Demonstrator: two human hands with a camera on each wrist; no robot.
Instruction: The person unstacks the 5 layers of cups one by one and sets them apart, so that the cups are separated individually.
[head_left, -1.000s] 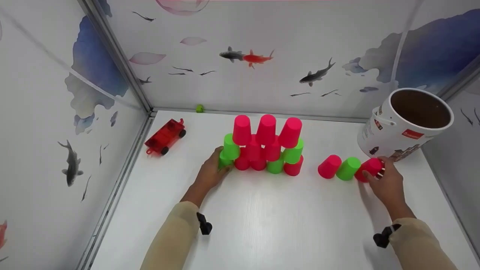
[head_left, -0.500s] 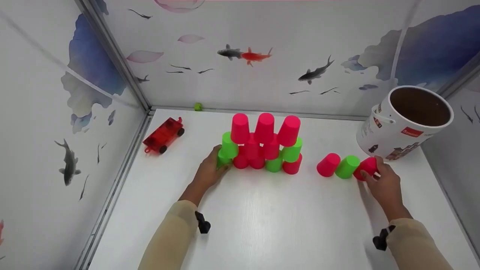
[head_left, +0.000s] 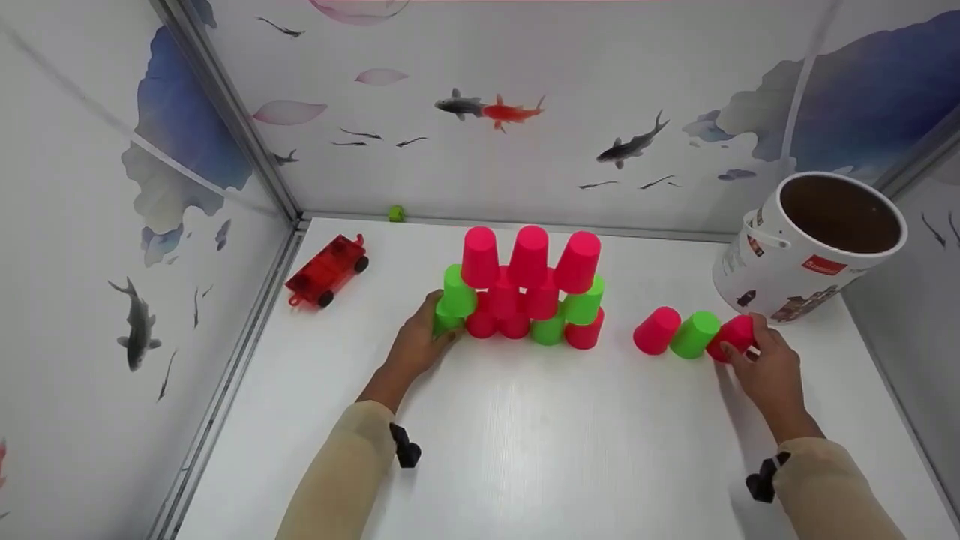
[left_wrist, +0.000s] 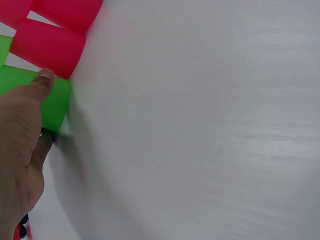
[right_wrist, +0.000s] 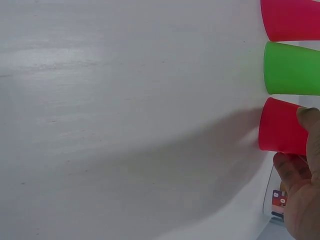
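Observation:
Upside-down pink and green cups form a three-tier stack in the middle of the table. Three pink cups (head_left: 531,256) make its top row, above pink and green ones. At the stack's lower left end my left hand (head_left: 411,343) holds a green cup (left_wrist: 59,102), thumb on its near side and fingers round the far side. To the right, a pink cup (head_left: 656,330), a green cup (head_left: 694,334) and another pink cup (right_wrist: 281,127) stand in a short row. My right hand (head_left: 772,376) grips that last pink cup, at the row's right end.
A white bucket (head_left: 757,262) with a brown inside stands behind the right hand. On the left lies a red toy car (head_left: 327,271). A small green object (head_left: 396,214) sits at the table's back edge. Printed walls enclose the back and sides.
The head view has shifted slightly. Both hands stay on their cups, and the stack and the row stand as before.

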